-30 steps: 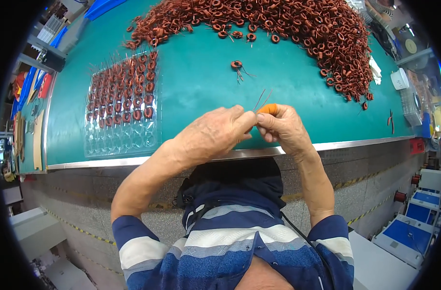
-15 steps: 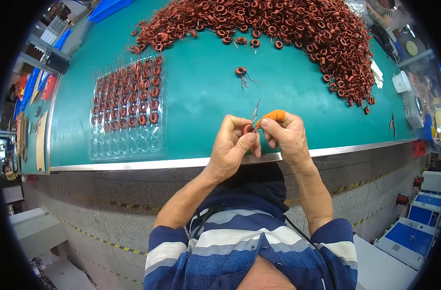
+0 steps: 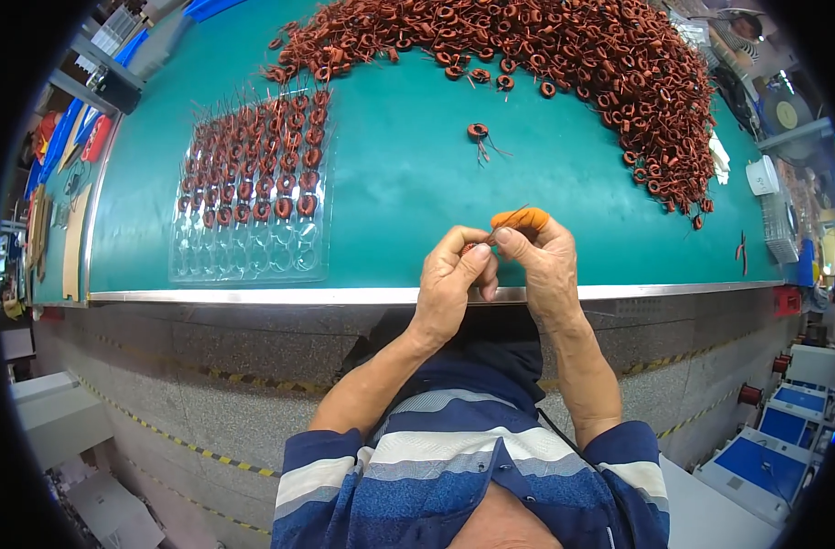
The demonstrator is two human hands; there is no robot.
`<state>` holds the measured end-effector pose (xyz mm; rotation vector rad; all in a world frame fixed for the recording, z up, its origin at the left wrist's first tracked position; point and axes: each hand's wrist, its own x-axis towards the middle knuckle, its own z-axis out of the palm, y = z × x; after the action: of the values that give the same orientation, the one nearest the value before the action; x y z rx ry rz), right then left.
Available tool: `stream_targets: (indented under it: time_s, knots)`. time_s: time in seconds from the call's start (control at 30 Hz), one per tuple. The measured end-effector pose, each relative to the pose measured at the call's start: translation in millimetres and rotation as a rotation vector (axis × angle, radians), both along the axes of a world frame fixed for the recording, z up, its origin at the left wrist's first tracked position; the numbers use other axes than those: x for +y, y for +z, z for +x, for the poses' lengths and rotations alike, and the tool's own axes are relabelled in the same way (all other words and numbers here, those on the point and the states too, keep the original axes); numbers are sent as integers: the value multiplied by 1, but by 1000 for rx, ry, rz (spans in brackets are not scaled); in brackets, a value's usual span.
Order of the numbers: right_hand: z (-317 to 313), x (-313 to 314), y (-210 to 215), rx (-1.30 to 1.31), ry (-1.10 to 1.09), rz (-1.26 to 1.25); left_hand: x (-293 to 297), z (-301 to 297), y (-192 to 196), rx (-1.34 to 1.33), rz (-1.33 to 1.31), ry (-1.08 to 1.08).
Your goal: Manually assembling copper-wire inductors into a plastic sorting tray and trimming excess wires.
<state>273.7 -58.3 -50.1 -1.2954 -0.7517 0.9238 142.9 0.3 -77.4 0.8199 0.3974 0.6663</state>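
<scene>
Close to the table's front edge, my left hand [image 3: 451, 279] pinches a small ring-shaped copper coil [image 3: 469, 248], mostly covered by the fingers. My right hand [image 3: 550, 265] meets it, thumb and index finger closed on the coil's thin wire leads [image 3: 520, 218]. An orange finger cot [image 3: 530, 219] covers the right index fingertip, and the leads cross over it. Straight ahead on the green tabletop [image 3: 390, 174] lies a single coil [image 3: 477, 132] with its leads spread. To the left, a clear plastic tray [image 3: 243, 265] carries rows of upright coils; its front cells are bare.
A large heap of copper coils [image 3: 564, 46] curves across the back and right. Red-handled pliers [image 3: 742, 252], a white tub [image 3: 761, 176] and a white cloth [image 3: 719, 157] sit at the right. A metal edge strip [image 3: 344, 296] borders the table's front.
The view has shifted slightly. My hands have drawn closer together and turned, hiding more of the coil. Its leads, which pointed up between the hands, now lie across the orange finger cot.
</scene>
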Motion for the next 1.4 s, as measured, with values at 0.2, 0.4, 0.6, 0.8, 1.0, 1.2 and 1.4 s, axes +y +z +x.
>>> stream_targets:
  time_s: [0.2,0.4,0.6,0.8,1.0,1.2,1.4]
  knots:
    - [-3,-1,-2,101,-78,-86,5,-7,-2,21,-8,-91]
    - [-7,-14,4,-343,-204,76,8,-12,4,112,74,-148]
    - [3,-11,10,-602,-31,-9,6,-14,0,195,249,-192]
    - [16,-9,32,-533,177,-181,9,-15,11,413,718,-199]
    - [9,-5,23,-263,130,-159,10,-14,6,385,535,-177]
    - [-12,-12,9,-289,-68,-67,12,-16,-2,94,142,-144]
    - [-23,-14,9,-137,-158,-22,13,-21,-4,120,260,-150]
